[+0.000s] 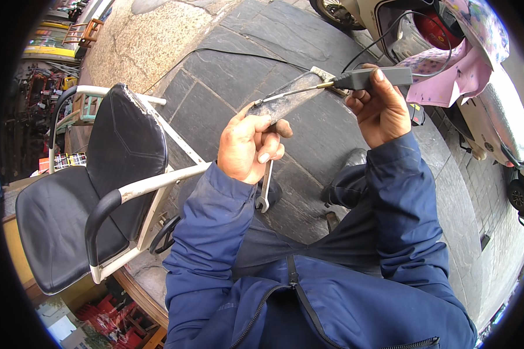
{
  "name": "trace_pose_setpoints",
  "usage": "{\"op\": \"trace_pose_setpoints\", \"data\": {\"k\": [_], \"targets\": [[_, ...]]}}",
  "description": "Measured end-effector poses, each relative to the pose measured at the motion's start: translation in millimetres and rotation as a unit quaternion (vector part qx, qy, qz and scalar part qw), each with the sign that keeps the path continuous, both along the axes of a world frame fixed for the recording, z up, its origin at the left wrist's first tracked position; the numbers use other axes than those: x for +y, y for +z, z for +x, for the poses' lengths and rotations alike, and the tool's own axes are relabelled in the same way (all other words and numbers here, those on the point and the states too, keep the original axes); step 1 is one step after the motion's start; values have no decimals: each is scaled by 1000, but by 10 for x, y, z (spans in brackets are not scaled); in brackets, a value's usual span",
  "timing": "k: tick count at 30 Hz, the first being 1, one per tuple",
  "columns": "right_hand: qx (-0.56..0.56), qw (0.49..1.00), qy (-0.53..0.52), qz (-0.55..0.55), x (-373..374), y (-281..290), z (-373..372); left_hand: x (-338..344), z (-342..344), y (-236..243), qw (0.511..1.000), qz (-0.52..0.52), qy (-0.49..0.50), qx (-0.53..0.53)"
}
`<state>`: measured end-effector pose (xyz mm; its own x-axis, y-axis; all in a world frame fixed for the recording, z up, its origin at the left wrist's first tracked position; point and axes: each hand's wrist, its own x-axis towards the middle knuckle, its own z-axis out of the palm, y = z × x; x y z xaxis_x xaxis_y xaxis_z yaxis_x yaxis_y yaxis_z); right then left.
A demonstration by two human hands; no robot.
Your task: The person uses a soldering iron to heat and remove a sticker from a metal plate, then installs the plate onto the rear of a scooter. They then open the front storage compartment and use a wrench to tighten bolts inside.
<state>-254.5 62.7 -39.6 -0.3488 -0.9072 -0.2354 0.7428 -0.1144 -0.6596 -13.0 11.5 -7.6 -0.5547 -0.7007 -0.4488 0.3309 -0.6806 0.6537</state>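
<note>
The left hand (pixel 247 145) grips a long, flat grey metal piece (pixel 288 96), fingers (pixel 268 152) curled shut around its near end, and also pins a wrench (pixel 265 189) that hangs down from the same grasp. The right hand (pixel 381 107) is closed around a grey corded tool (pixel 372 77), whose thin metal tip touches the far end of the metal piece. Both are held above the grey stone pavement (pixel 233 70). A black chair (pixel 93 180) with a white frame stands to the left, and a scooter (pixel 448 52) draped with pink cloth is parked at upper right.
</note>
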Motion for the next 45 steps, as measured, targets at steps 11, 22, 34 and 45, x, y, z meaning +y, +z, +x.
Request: {"op": "trace_pose_setpoints", "data": {"k": [11,22,34,45], "targets": [[-25,999,-25,-6,-18,32,3,-3,-4,18,1000,1,-1,0],[-7,1000,-8,13,-8,8,-19,0,3,3,1000,7,2,7],[-19,999,-34,20,-19,24,-16,1,-6,13,1000,6,0,-6],[-4,1000,-3,6,-7,-20,-2,4,-9,14,1000,6,-1,-1]]}}
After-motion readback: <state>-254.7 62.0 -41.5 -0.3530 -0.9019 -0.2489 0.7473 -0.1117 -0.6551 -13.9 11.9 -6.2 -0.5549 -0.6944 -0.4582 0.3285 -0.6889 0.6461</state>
